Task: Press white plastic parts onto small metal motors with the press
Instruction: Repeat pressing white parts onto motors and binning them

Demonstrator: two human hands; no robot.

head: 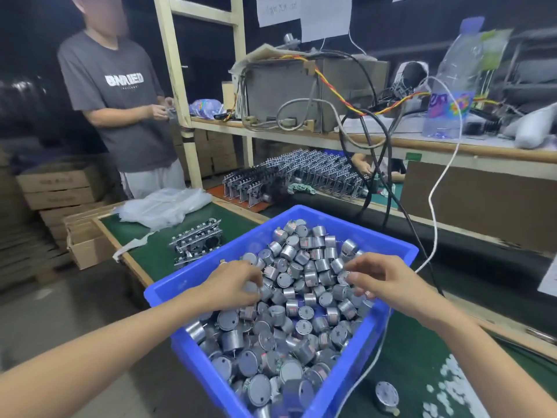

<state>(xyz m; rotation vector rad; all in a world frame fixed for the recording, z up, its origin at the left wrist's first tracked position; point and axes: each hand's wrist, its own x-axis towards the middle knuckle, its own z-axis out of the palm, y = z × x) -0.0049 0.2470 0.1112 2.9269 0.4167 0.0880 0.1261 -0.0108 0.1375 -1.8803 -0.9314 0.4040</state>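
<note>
Over the blue bin (401,251), left hand (235,285) curled round motors (284,280) in the pile, right hand (388,282) pinched one. White parts (449,375) lay on bench (156,254). Risk: loose grab could drop motors, bending thin shafts.

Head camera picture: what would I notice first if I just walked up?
A bright blue bin in the middle, heaped with shiny silver motors. The left hand and right hand reach into the pile, fingers curled round motors. Small white plastic parts lie scattered on the green table at the lower right.
</note>
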